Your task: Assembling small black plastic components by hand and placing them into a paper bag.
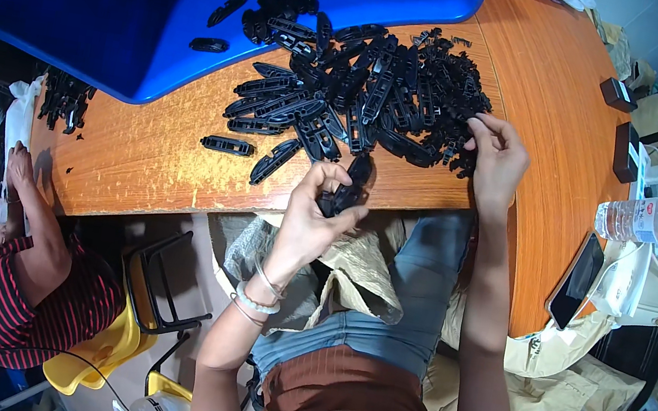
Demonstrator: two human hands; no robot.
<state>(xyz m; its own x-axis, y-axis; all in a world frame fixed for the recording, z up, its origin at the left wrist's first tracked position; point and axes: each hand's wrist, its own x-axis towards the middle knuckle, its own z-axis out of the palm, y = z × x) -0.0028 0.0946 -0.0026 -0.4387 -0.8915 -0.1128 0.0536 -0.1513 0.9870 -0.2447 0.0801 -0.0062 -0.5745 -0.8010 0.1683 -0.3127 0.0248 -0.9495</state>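
My left hand, with a bracelet at its wrist, is closed round a long black plastic part just over the table's near edge. Its fingers partly cover the part, and I cannot tell whether there is more than one piece. Further right, my right hand has its thumb and fingertips pinched together at the edge of a heap of small black plastic pieces. Whatever lies between those fingertips is too small to make out. Between and beyond my hands spreads a pile of long oval black plastic parts.
A large blue bin lies at the far left of the wooden table, with parts at its lip. A phone and water bottle are at right. Another person works at left beside a yellow chair.
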